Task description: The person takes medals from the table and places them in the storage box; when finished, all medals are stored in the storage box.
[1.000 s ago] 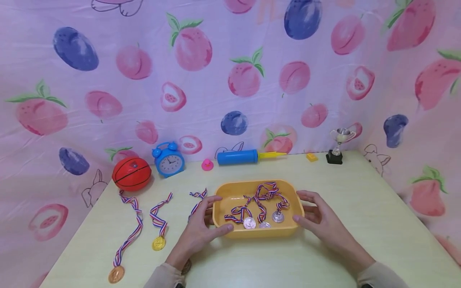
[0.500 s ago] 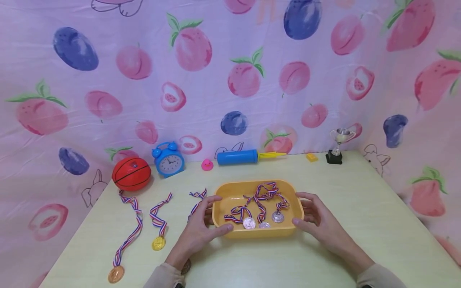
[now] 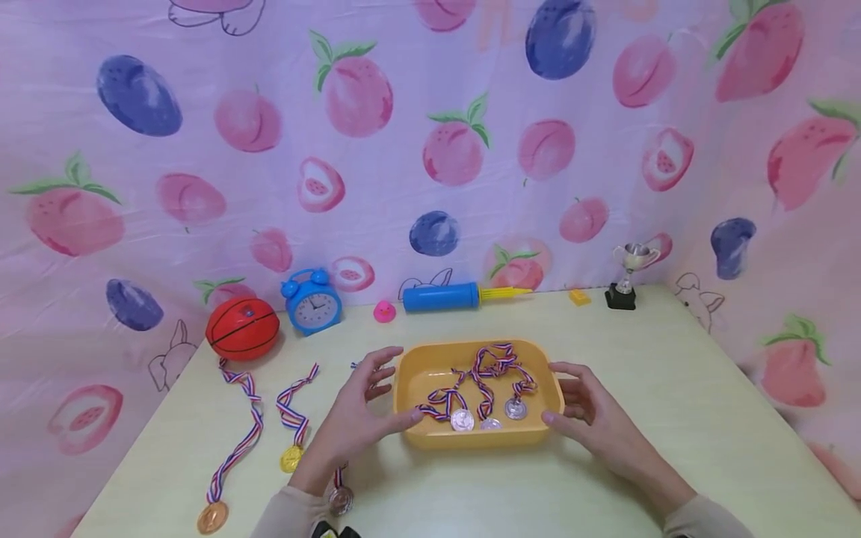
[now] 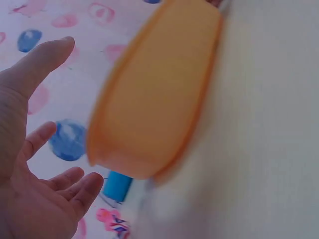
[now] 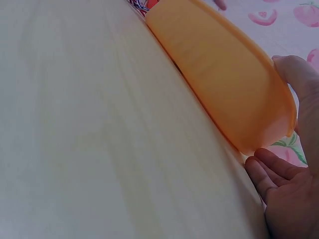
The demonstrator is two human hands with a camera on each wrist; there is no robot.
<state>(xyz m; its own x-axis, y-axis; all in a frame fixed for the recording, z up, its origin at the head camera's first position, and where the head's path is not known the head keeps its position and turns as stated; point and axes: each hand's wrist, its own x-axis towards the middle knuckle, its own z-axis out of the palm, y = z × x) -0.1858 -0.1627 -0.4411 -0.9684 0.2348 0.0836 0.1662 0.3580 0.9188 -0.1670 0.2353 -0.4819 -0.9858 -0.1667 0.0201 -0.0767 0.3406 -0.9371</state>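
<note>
So, from the head camera, I am flanking the yellow tray [image 3: 479, 439] with both hands: my left hand [image 3: 355, 418] is hovering at its nine o'clock side with fingers spread and relaxed, thumb just reaching the near corner, and my right hand [image 3: 592, 418] is sitting at three o'clock, fingers loosely straight beside the wall, gripping nothing. Three silver medals [image 3: 489, 415] are lying in the tray with ribbons tangled. Out on the table [image 3: 673, 418], toward nine o'clock, a gold medal [image 3: 291, 459], a bronze medal [image 3: 212, 517] and another silver medal [image 3: 340, 499] are waiting, so I judge the sorting about half done.

Through the left wrist camera, my palm is opening toward the tray's wall [image 4: 154, 104], apart from it.

Through the right wrist camera, my fingertips [image 5: 266, 172] are resting just beside the tray's corner [image 5: 249, 99]; contact I cannot tell.
</note>
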